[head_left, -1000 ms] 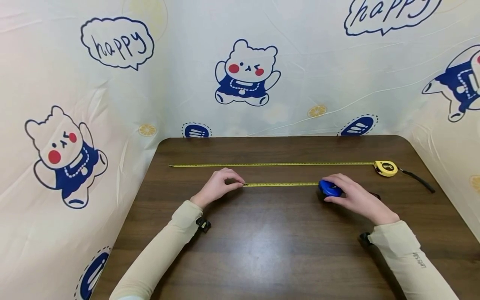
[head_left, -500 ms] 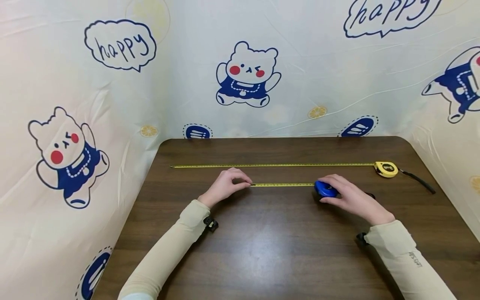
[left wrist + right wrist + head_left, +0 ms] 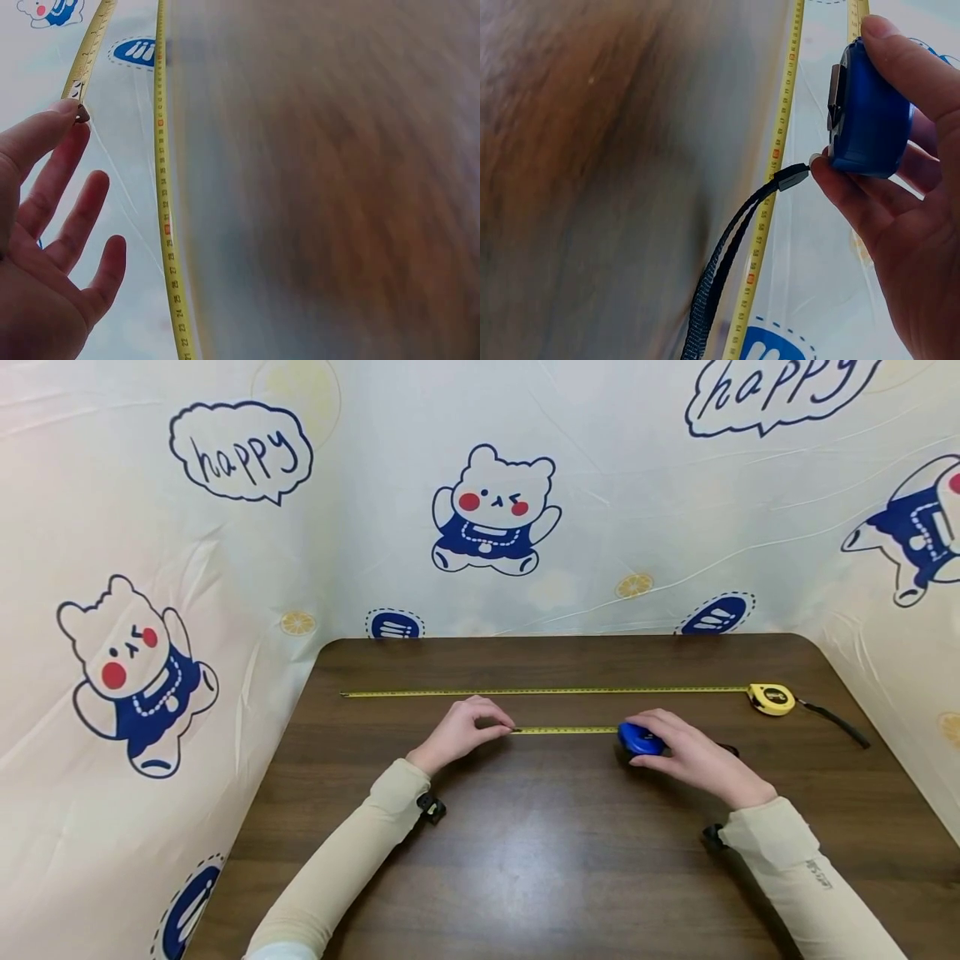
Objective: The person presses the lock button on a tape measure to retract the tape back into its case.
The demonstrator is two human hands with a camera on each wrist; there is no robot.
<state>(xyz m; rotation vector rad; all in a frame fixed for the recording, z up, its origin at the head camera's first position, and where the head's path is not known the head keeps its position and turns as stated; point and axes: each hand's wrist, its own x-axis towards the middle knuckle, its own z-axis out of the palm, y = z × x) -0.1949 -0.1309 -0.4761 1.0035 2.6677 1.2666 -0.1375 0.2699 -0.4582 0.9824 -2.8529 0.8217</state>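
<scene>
In the head view a blue tape measure sits in my right hand, whose fingers and thumb grip its case. A short stretch of yellow blade runs left from the case to my left hand. Thumb and forefinger of that hand pinch the blade's metal end hook, seen in the left wrist view, while the other fingers stand apart. A black wrist strap hangs from the blue case in the right wrist view.
Behind both hands a yellow tape measure lies on the brown table, its long blade stretched leftward. Its black strap trails right. A printed cloth surrounds the table's back and sides.
The span of blade between my hands has become shorter. My left hand has moved right, and my right hand has moved left with the blue tape measure. The yellow tape measure stays put.
</scene>
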